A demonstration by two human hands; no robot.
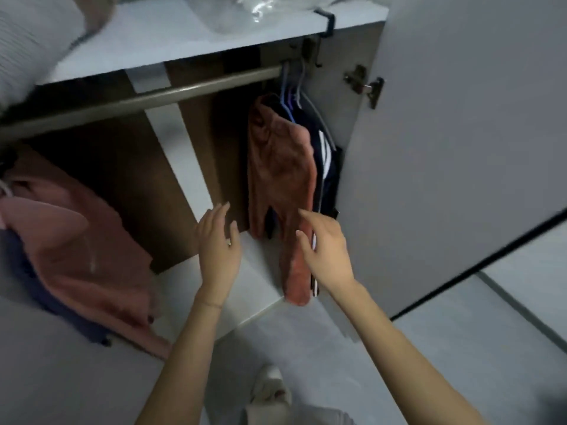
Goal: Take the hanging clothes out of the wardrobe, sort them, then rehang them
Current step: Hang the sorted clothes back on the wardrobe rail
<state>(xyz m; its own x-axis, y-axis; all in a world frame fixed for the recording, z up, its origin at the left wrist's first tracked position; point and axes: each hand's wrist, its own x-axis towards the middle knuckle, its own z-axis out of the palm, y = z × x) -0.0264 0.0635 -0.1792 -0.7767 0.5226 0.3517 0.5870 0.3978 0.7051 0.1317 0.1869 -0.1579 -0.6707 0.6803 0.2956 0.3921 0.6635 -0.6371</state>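
Rust-pink trousers [277, 179] hang on a hanger at the right end of the wardrobe rail [147, 96]. Behind them hangs a dark navy garment with white stripes [325, 154] on pale hangers [294, 87]. My left hand [219, 243] is raised in front of the wardrobe floor, fingers straight and spread, holding nothing. My right hand [325, 250] is stretched toward the lower leg of the trousers, fingers relaxed, at the cloth's edge; I cannot tell whether it touches. A pink garment over something dark blue [70, 246] hangs at the far left.
The open wardrobe door [460, 148] stands at the right with a hinge [365, 84]. The shelf above [171, 35] holds bedding and a plastic bag. The wardrobe floor board [254, 271] lies below the hands. A slippered foot [270, 391] is on the grey floor.
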